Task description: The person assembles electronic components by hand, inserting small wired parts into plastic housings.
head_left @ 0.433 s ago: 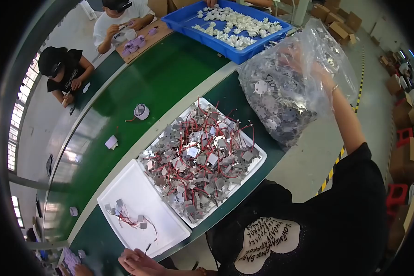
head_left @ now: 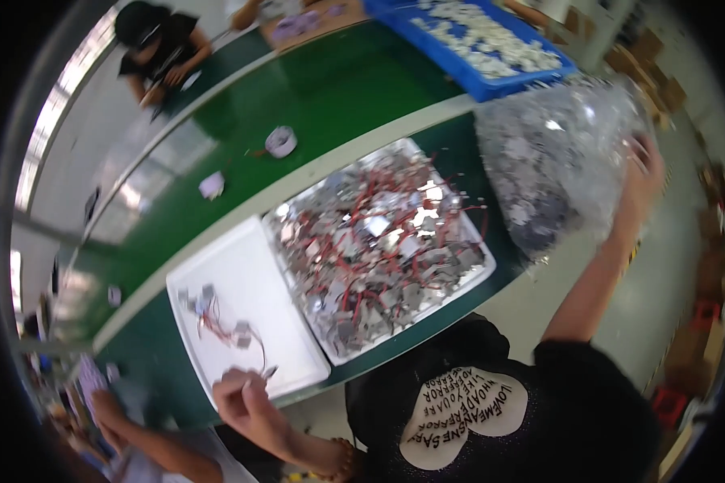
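My left hand [head_left: 254,406] is closed above the near edge of a white tray [head_left: 217,298], with a thin dark-tipped tool [head_left: 271,373] sticking out of its fingers. On that tray lie several small grey square parts [head_left: 242,334] with red wires. The adjoining white tray [head_left: 485,274] is heaped with grey metal parts and red wires [head_left: 370,249]. At the right, a clear plastic bag [head_left: 572,145] bulges with flat silvery toothed parts [head_left: 524,153]. My right hand [head_left: 643,173] is at the bag's right side, fingers curled and blurred; what they hold cannot be made out.
Beyond the trays runs a green conveyor belt [head_left: 322,97] carrying a round white piece with a wire [head_left: 281,142] and a small pale block [head_left: 212,186]. A blue bin [head_left: 491,84] of white parts stands behind the bag. Co-workers sit across the belt and at lower left.
My right hand has come out of the bag's mouth to its right side. My left hand has risen over the tray's near edge. The whole view has shifted.
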Demonstrator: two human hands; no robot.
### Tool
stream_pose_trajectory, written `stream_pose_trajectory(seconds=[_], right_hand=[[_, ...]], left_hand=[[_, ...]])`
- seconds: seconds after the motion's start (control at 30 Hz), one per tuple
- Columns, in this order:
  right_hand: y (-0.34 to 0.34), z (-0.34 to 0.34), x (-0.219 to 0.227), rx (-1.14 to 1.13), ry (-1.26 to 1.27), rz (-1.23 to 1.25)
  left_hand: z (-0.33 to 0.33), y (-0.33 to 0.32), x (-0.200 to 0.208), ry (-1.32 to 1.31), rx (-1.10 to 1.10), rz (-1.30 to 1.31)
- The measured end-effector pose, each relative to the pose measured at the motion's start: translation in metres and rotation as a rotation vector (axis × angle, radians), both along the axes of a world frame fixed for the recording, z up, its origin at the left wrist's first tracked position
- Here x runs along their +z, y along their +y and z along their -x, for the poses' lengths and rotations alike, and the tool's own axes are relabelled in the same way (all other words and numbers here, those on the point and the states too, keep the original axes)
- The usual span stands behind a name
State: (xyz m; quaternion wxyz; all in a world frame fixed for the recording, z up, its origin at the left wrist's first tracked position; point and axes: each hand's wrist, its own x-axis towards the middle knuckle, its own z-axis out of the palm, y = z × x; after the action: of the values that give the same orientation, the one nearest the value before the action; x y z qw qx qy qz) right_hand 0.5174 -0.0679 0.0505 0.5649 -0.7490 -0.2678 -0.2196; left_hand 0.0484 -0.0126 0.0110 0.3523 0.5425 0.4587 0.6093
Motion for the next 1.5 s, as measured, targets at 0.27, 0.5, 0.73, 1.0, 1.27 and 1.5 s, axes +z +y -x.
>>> stream_pose_trajectory(seconds=[0.27,0.5,0.73,1.0,1.27,1.5], right_hand=[[0.034,0.203,-0.016,1.132,0.408,-0.122],[0.050,0.255,-0.036,1.692,1.677,-0.093],[0.045,0.252,-0.038,1.691,1.544,-0.020],[0.047,0.246,-0.041,1.526,0.712,0.165],[0.042,0.247,-0.038,1.523,0.840,0.178],[0.038,0.243,-0.034,1.466,0.559,0.195]], left_hand=[[-0.048,0.017,0.007,-0.195,-0.310,0.147],[-0.078,0.019,0.007,-0.264,-0.385,0.253],[-0.074,0.010,0.010,-0.230,-0.434,0.274],[-0.075,0.010,0.008,-0.088,-0.449,0.345],[-0.080,0.003,-0.005,-0.330,-0.535,0.281],[-0.085,-0.003,-0.011,-0.342,-0.561,0.244]])
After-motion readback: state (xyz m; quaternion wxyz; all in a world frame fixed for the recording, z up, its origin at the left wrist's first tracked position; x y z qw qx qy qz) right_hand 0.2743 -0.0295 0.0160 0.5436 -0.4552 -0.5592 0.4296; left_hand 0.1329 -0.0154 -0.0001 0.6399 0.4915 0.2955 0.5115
